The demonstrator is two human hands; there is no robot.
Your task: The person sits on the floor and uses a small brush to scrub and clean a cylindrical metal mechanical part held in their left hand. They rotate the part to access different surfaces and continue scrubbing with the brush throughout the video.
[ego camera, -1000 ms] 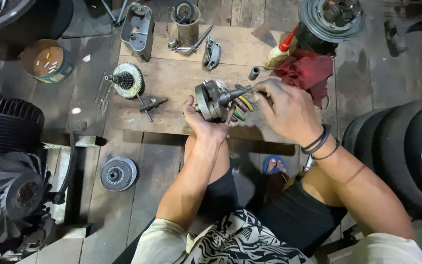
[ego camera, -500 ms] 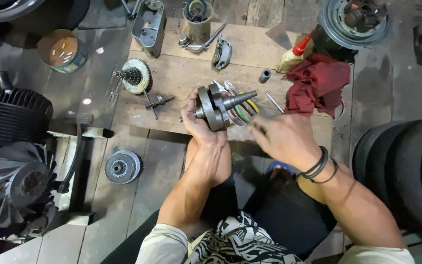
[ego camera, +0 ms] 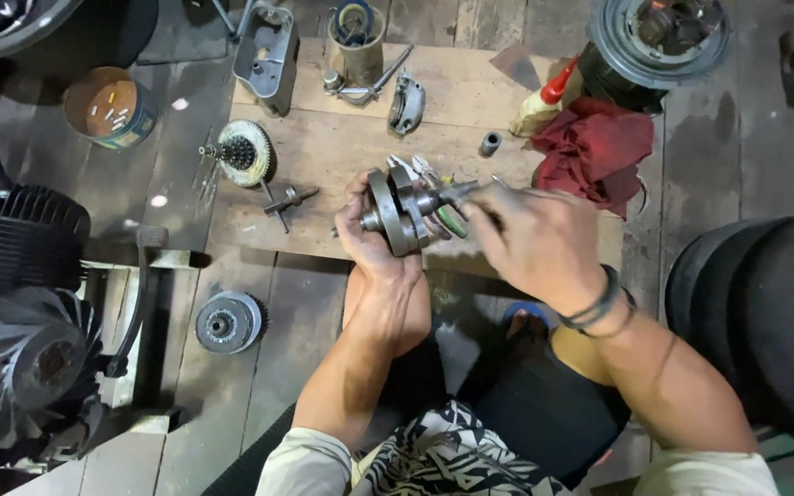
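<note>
My left hand grips a grey steel crankshaft from below and holds it over a wooden board, its tapered shaft pointing right. My right hand, slightly blurred, is at the tip of that shaft with the fingers curled around it. Pliers with green and yellow handles lie on the board just behind the crankshaft, partly hidden by it. A thin metal pin shows just above my right index finger.
On the board lie a gear cluster, a T-shaped tool, a small sleeve, a red rag and an oil bottle. A tin can, finned cylinder and clutch part sit left; tyres right.
My right hand left the shaft tip, drew back toward my body, then returned to the tip. My left hand kept hold of the crankshaft throughout.
</note>
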